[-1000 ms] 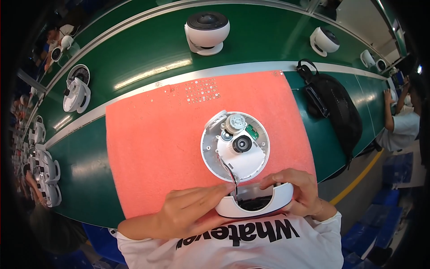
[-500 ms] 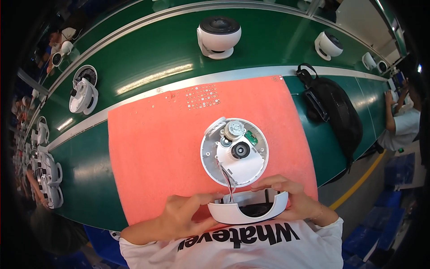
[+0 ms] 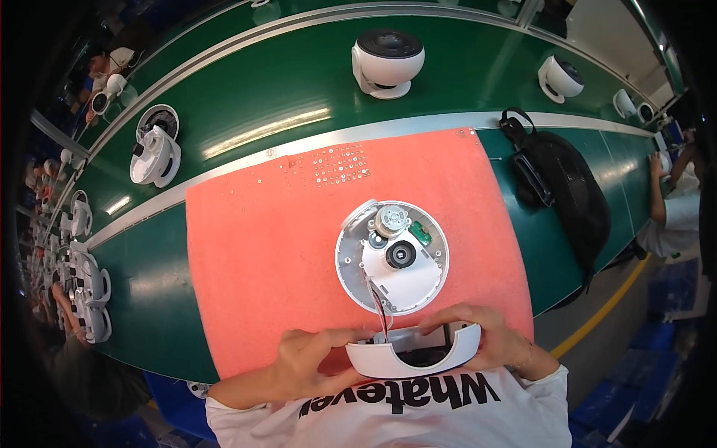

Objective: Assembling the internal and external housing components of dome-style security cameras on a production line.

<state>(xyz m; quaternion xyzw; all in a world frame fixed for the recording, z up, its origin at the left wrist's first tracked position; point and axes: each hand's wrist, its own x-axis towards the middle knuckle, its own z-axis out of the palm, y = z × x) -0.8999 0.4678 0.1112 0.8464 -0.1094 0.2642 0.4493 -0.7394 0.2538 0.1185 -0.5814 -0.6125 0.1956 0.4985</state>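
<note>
My left hand (image 3: 310,362) grips the left end of a white curved housing shell (image 3: 370,361) with a U-shaped notch. My right hand (image 3: 485,336) grips its right end, fingers bent over the upper rim. Dark parts show inside the shell, which I hold close to my body above the near edge of the pink mat. Thin wires (image 3: 382,312) run from it to a round white housing (image 3: 351,280) lying open on the mat. A silver motor (image 3: 392,221), a black round hub (image 3: 400,254) and a green circuit board (image 3: 420,234) sit inside that housing.
Rows of small screws (image 3: 342,164) lie on the far part of the pink mat (image 3: 254,261). A black bag (image 3: 571,194) rests at right. White fan-like units (image 3: 388,63) stand on the green line beyond; more units (image 3: 93,291) stand at left. Other people work at both sides.
The white units on the far green line have shifted right. My hands keep their hold on the shell, which has barely moved. The whole view has shifted slightly.
</note>
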